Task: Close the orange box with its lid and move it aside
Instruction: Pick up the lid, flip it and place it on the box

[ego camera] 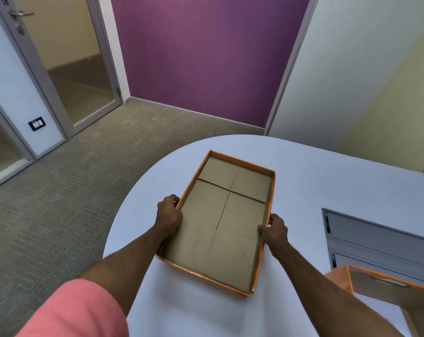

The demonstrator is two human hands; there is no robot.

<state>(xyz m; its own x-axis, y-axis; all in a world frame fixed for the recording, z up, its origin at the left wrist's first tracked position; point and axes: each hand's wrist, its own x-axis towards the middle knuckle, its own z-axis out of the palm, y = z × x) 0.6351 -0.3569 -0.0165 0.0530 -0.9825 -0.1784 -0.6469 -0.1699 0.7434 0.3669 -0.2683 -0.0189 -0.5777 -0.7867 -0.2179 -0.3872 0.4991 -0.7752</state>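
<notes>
Pink sleeve (77,310) fills the near left corner. On the white table (303,181) the shallow orange lid (220,224) lies inside-up, likely light, stiff cardboard. Orange box (386,288) sits near right. Left hand (168,216) and right hand (274,229) each grasp a long wall, a sensible hold.

Both arms reach forward from the bottom of the view, bare from the elbow down, a pink sleeve (79,310) covering the left upper arm. The left hand (169,214) points toward one o'clock, fingers curled over an edge it grips, thumb apparently tucked inside. The right hand (274,229), at about three o'clock from the left, points toward eleven o'clock, thumb on top, fingers wrapped below and mostly hidden.
</notes>
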